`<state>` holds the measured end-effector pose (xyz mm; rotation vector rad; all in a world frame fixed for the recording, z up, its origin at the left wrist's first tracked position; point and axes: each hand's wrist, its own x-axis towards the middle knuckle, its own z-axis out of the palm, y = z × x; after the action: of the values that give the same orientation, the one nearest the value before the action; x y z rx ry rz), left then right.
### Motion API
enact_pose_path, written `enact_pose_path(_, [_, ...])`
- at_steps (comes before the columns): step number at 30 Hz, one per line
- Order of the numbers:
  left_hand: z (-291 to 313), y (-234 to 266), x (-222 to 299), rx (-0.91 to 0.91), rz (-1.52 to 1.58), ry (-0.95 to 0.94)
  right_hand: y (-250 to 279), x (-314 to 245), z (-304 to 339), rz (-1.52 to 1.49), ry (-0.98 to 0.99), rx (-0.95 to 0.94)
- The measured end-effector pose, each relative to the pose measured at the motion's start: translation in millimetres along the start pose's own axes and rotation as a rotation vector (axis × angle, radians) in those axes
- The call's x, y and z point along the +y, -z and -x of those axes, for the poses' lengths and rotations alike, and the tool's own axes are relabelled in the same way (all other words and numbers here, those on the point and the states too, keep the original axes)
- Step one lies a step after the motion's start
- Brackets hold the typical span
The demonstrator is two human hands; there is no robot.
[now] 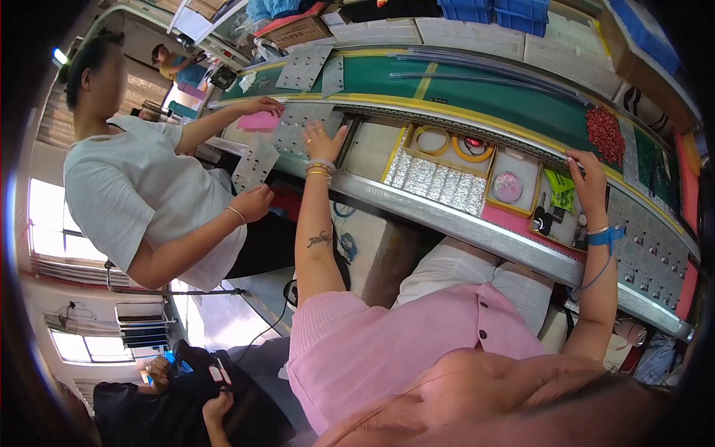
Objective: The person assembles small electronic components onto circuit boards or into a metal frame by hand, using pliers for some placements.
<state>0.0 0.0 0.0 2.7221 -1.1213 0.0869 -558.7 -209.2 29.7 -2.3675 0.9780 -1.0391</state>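
My left hand [322, 141] lies with fingers spread on a grey plate [293, 128] dotted with small parts, at the left end of the bench. Its wrist carries bracelets. My right hand [590, 179], with a blue strap and cord at the wrist, rests its bent fingertips on the bench's metal rail [514, 139]; its fingers look apart, and I see nothing held. Right of it lies a large grey plate [652, 257] with rows of small metal parts. Beyond the rail sits a heap of small red parts [605, 136].
A compartment between my hands holds yellow tape rolls [471, 147], silver bubble lining [436, 182], a round pink container [507, 187] and a green packet [560, 190]. Clear strips [484, 80] lie on the green belt [462, 93]. A co-worker [134, 186] at left holds another dotted plate [255, 162].
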Motion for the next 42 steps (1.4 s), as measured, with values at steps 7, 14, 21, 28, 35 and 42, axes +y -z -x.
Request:
enact_pose_path(7, [4,21,-16,-0.230,-0.137,0.246,4,-5,0,0.026,0.011,0.007])
enact_pose_path(14, [54,16,17,-0.147,-0.449,-0.220,32,22,-4,0.168,-0.051,0.249])
enact_pose_path(21, [131,32,137,-0.189,-0.194,-0.717,57,45,1,0.274,-0.361,0.289])
enact_pose_path(28, [154,43,244,-0.259,0.288,-1.224,28,60,4,0.450,-0.184,0.184])
enact_pose_path(35, [25,20,239,0.319,0.298,-0.950,22,60,2,0.503,-0.238,0.102])
enact_pose_path(42, [-1,2,231,0.336,0.104,-0.977,22,65,1,0.402,-0.292,0.102])
